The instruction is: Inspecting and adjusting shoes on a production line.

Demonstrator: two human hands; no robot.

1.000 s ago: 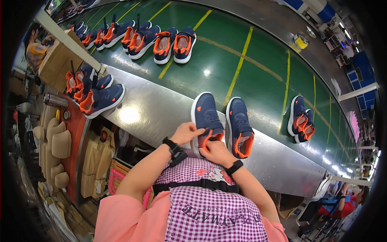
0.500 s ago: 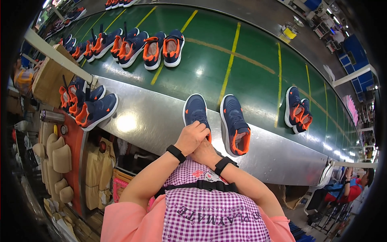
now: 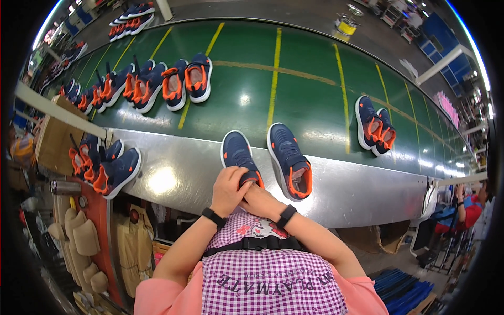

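You stand at a long green conveyor belt point(image 3: 315, 94) edged by a steel ledge point(image 3: 357, 189), and both your hands meet at the heel of one navy and orange shoe point(image 3: 239, 157) lying sole-side away on that ledge, just ahead of your chest. Your left hand point(image 3: 228, 190) curls over the heel opening, fingers closed on its orange collar; your right hand point(image 3: 261, 200) presses in beside it, touching the left hand, though whether it grips the shoe or only steadies it cannot be told. Just right of your grip lies the matching shoe point(image 3: 290, 160), its opening toward you, untouched. To work the heel cleanly, it seems best to keep the shoe flat on the ledge and both thumbs close together. Well to the left of your grip, a cardboard box point(image 3: 52, 142) sits at the belt's edge; its contents are hidden. Below it, tan shoe forms point(image 3: 79, 236) hang on a rack, nearer your left elbow.
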